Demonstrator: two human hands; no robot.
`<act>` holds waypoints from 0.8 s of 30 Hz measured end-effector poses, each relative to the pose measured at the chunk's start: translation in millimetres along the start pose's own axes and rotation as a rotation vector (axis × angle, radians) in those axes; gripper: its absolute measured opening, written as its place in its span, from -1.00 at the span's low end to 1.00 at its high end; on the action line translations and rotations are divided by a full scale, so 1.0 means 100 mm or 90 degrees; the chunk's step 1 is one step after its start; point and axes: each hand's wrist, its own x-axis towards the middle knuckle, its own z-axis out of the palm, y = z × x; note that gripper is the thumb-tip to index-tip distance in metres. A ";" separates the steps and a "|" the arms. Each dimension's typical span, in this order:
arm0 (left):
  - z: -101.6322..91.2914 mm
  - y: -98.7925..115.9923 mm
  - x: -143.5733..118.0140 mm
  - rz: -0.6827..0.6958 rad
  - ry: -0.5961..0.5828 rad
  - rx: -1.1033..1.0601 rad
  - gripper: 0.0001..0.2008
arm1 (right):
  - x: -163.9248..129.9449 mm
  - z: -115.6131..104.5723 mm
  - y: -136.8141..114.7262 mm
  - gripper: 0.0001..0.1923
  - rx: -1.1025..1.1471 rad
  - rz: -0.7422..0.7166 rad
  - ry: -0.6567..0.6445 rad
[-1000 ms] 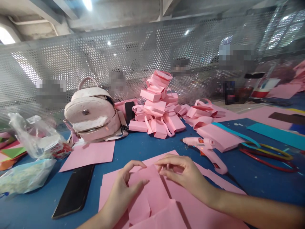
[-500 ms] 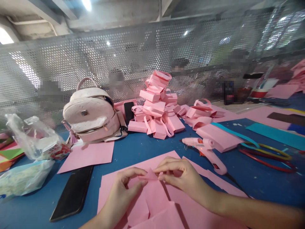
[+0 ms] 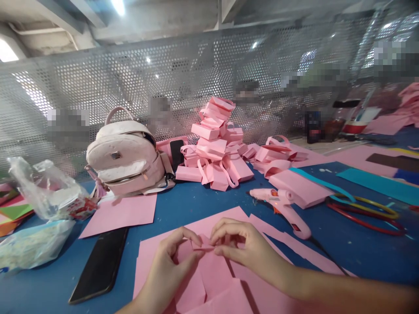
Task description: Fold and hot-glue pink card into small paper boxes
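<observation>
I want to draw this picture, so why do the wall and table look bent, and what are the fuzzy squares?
Head view: the wide lens curves the mesh wall and tilts the blue table; ceiling lights glare white; blocky patches blur parts behind the mesh; both hands' fingers on the pink paper look sharp.

A blue worktop (image 3: 203,203) is seen, on which pink paper sheets (image 3: 121,213) are spread. A black phone (image 3: 100,264), a pale backpack (image 3: 126,159), a heap of pink paper bags (image 3: 218,150), a pink glue gun (image 3: 283,205), plastic bags (image 3: 42,192) and coloured hoops (image 3: 369,211) are laid on it.
</observation>
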 end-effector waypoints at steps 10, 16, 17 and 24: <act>0.04 0.07 -0.09 0.015 0.027 0.028 -0.91 | -0.02 0.05 -0.06 -0.79 0.116 0.059 -0.035; 0.06 0.06 -0.08 0.003 0.017 0.065 -0.87 | -0.01 0.05 -0.05 -0.82 0.142 0.061 -0.003; 0.06 0.06 -0.08 0.002 0.023 0.065 -0.86 | -0.01 0.05 -0.04 -0.82 0.140 0.060 0.001; 0.05 0.09 -0.08 -0.017 0.001 0.068 -0.85 | -0.02 0.04 -0.03 -0.80 0.118 0.059 0.009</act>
